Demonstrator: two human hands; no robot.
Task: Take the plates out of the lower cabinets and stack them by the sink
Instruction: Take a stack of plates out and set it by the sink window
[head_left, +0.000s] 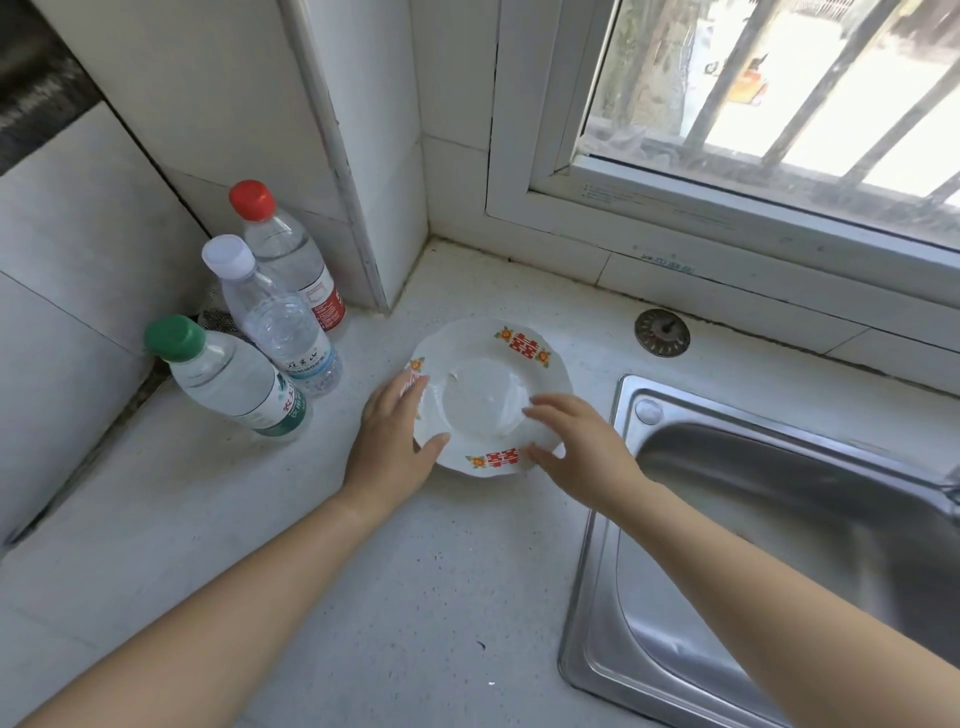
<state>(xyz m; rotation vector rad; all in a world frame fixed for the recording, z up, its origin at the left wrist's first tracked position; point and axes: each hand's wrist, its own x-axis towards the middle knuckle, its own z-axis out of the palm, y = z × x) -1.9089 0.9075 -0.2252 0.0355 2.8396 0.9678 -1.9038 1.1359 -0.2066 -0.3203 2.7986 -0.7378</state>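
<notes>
A white plate (488, 395) with red and orange rim decorations lies flat on the counter, just left of the steel sink (769, 545). My left hand (396, 436) lies on the plate's left rim, its fingers straight and its thumb across the near edge. My right hand (576, 447) reaches over the right rim with its fingers extended above the plate and its thumb at the near edge. Neither hand curls under the plate. No other plate and no cabinet is in view.
Three clear water bottles stand in the left corner: one with a red cap (291, 260), one with a white cap (275, 317), one with a green cap (234, 384). A round metal sink strainer (662, 332) lies behind the sink under the window. White countertop (363, 597) stretches toward me.
</notes>
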